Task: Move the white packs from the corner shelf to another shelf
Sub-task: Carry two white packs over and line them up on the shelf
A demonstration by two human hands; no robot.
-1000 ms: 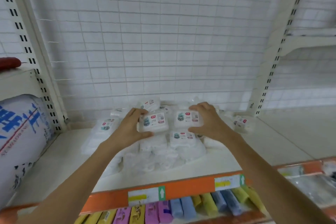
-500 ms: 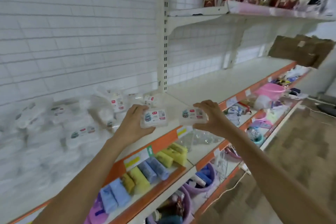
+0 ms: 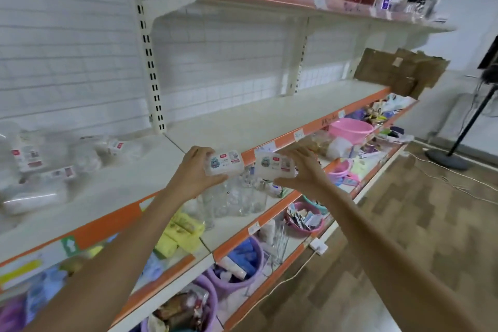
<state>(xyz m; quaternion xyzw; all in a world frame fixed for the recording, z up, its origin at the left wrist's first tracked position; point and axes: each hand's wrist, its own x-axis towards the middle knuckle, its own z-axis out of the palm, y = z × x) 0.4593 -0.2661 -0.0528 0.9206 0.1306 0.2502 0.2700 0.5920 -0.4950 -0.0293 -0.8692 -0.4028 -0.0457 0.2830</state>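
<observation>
My left hand grips a white pack with a printed label. My right hand grips a second white pack beside it. Both packs hang in the air in front of the orange edge of the bare white shelf to the right of the slotted upright. Several more white packs lie in a blurred heap on the corner shelf at the left.
A slotted upright divides the two shelves. An upper shelf carries red and gold bags. Cardboard leans at the shelf's far end. Lower shelves hold glasses, yellow packs, pink and purple basins. A stand is on the wooden floor.
Both hands lifted a pack each off the heap and carried them to the right. The view swung right, so the heap now lies at the left and the bare shelf is ahead.
</observation>
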